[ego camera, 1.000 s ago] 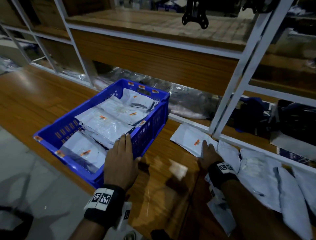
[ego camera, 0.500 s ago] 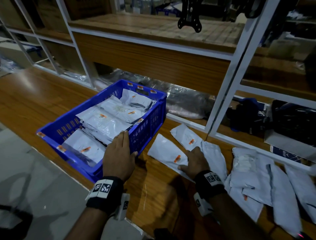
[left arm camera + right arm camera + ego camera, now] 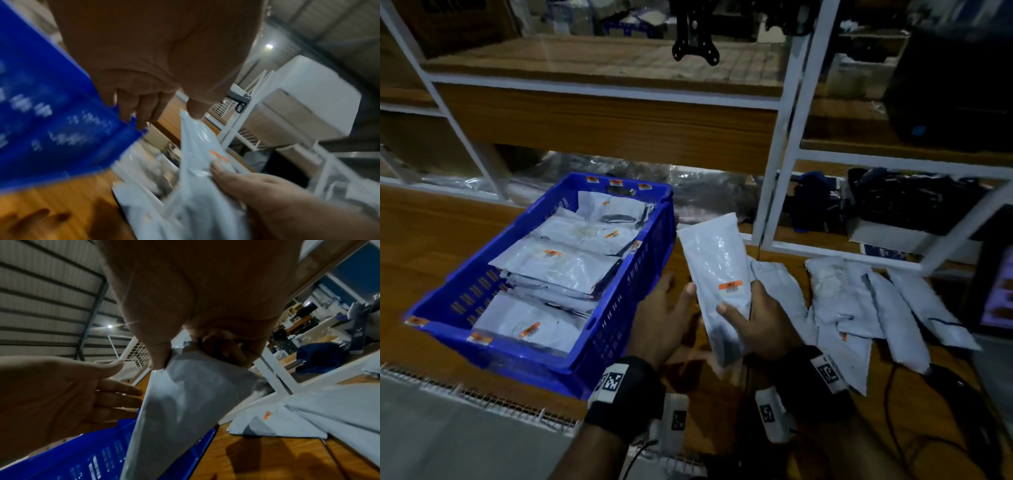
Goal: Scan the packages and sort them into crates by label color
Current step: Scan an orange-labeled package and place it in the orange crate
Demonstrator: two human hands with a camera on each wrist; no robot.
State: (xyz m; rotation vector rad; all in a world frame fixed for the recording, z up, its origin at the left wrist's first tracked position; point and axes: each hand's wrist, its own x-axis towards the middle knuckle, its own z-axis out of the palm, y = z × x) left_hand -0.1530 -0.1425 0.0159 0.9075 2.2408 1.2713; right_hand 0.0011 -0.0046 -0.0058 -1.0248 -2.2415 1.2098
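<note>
My right hand (image 3: 760, 329) pinches a grey package (image 3: 717, 274) near its lower end, thumb on the front and fingers curled behind, holding it lifted above the table (image 3: 431, 233) just right of the blue crate (image 3: 619, 322). Its one label (image 3: 730, 287) has an orange band above a white patch — whatever is printed there is too small for me to read. My left hand (image 3: 662, 325) hovers between crate and package with fingers straight and slightly spread, holding nothing; the thumb tip sits at the package's left edge, though I cannot tell whether it touches. Inside the crate lie at least five grey packages (image 3: 558, 260), overlapping, each visible label orange, and small orange stickers (image 3: 616, 182) dot the rim: three on the far edge, two at the near left corner. To my right a loose heap (image 3: 859, 308) of roughly five more grey packages lies on the table, too overlapped to count surely. Each wristband (image 3: 616, 380) carries a black-and-white square code tag, with no words I can make out.
</note>
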